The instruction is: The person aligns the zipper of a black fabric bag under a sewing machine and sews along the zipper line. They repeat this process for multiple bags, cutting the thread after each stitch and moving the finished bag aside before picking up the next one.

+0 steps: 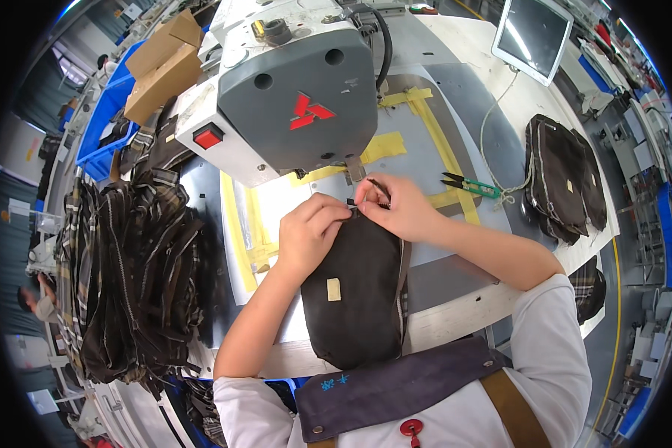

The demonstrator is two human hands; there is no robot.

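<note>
A dark brown fabric bag piece [358,313] lies at the front edge of the table, with a small cream tag [334,290] on it and a plaid strip along its right side. My left hand [306,230] pinches its far end, fingers closed. Beside it, my right hand [397,207] is closed too, gripping a short dark strip [379,184] at the same end. Both hands are just below the sewing machine's head [299,104], close to its presser foot [355,168]. The fingers hide how strip and bag piece meet.
Piled dark and plaid bag pieces [134,276] lie at the left, before a blue bin [101,149] and a cardboard box [164,67]. Green-handled thread snips [474,185] lie right of my hands. Further right are stacked bag pieces [564,175] and a tablet-like screen [534,37].
</note>
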